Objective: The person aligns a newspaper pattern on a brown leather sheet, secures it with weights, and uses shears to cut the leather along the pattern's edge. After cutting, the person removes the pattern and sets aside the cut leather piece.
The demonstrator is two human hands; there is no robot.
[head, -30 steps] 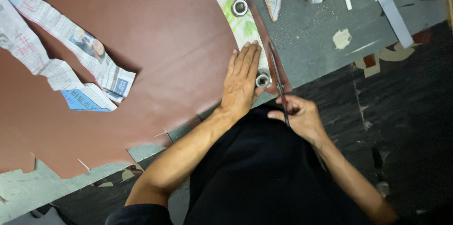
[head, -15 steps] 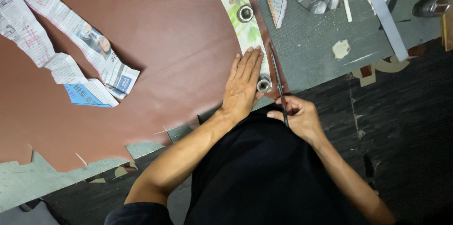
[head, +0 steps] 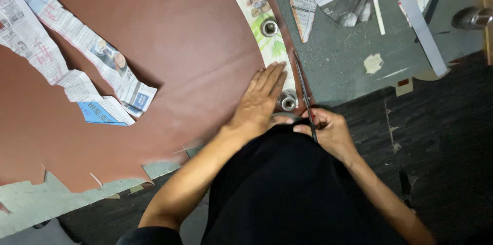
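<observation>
Pressing your left hand flat, fingers spread, on limp brown leather; right hand grips scissors. Likely slips; pin near the cut.

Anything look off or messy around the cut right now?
Mostly tidy. The brown sheet has a jagged, notched lower edge, and crumpled newspaper strips lie loose across it. The left hand presses flat by the scissors in the right hand.
</observation>
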